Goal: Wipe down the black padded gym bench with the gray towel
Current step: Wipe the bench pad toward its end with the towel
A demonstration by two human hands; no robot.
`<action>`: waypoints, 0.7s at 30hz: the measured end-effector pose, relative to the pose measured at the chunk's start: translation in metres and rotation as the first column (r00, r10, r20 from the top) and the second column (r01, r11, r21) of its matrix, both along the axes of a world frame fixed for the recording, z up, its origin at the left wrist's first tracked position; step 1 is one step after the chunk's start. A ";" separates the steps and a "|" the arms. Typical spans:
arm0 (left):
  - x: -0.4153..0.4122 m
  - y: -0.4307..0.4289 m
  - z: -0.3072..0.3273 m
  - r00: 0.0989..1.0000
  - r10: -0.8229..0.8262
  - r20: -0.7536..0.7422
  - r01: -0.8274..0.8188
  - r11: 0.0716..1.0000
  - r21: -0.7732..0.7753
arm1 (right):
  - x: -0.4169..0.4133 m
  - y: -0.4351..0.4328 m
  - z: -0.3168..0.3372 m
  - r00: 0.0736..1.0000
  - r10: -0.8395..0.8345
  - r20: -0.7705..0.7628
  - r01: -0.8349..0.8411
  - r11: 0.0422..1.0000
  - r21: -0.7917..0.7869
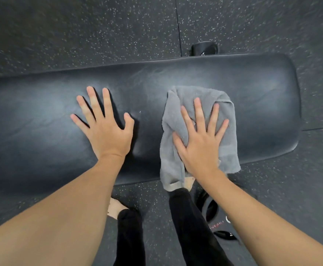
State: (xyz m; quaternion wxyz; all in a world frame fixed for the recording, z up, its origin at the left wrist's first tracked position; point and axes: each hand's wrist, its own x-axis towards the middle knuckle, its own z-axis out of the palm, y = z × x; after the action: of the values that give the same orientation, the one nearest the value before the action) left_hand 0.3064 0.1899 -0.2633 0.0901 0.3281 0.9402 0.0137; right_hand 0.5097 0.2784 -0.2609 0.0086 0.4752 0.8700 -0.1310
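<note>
The black padded bench (252, 89) runs across the view from the left edge to its rounded right end. A crumpled gray towel (176, 116) lies on the right part of the pad, and its lower corners hang over the near edge. My right hand (201, 139) presses flat on the towel with fingers spread. My left hand (105, 125) rests flat on the bare pad to the left of the towel, fingers apart, holding nothing.
Dark speckled rubber floor (99, 31) surrounds the bench. A black bench foot (204, 48) shows behind the far edge. My legs in black trousers (191, 217) and bare feet stand at the near edge. A black weight plate (214, 212) lies on the floor by my right leg.
</note>
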 end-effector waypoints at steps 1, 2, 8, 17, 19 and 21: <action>-0.001 0.000 0.000 1.000 0.007 0.001 -0.007 1.000 0.007 | -0.018 0.009 0.000 1.000 -0.007 -0.004 0.007 1.000 0.005; -0.001 0.000 -0.001 1.000 0.010 -0.003 -0.010 1.000 0.014 | -0.037 0.020 -0.001 1.000 -0.005 -0.012 0.005 1.000 0.013; 0.007 0.009 -0.001 1.000 0.000 -0.015 0.001 0.999 0.046 | -0.103 0.091 -0.004 0.992 0.123 0.014 -0.123 0.992 0.032; -0.003 0.001 -0.002 0.999 0.008 -0.038 -0.006 0.999 0.050 | -0.026 0.154 -0.004 0.999 -0.025 -0.029 0.025 1.000 -0.016; -0.001 0.001 -0.002 0.999 0.012 -0.039 -0.010 0.998 0.055 | -0.010 0.144 -0.002 0.999 -0.043 -0.031 0.042 0.999 -0.019; 0.000 0.001 -0.002 0.999 0.014 -0.038 -0.011 0.998 0.063 | 0.007 0.122 0.002 0.998 -0.061 -0.022 0.060 0.998 -0.020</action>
State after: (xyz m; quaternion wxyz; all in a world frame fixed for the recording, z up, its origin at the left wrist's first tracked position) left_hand 0.3063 0.1908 -0.2658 0.0617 0.3252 0.9429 0.0376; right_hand 0.5165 0.4000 -0.2593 -0.0004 0.4998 0.8539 -0.1450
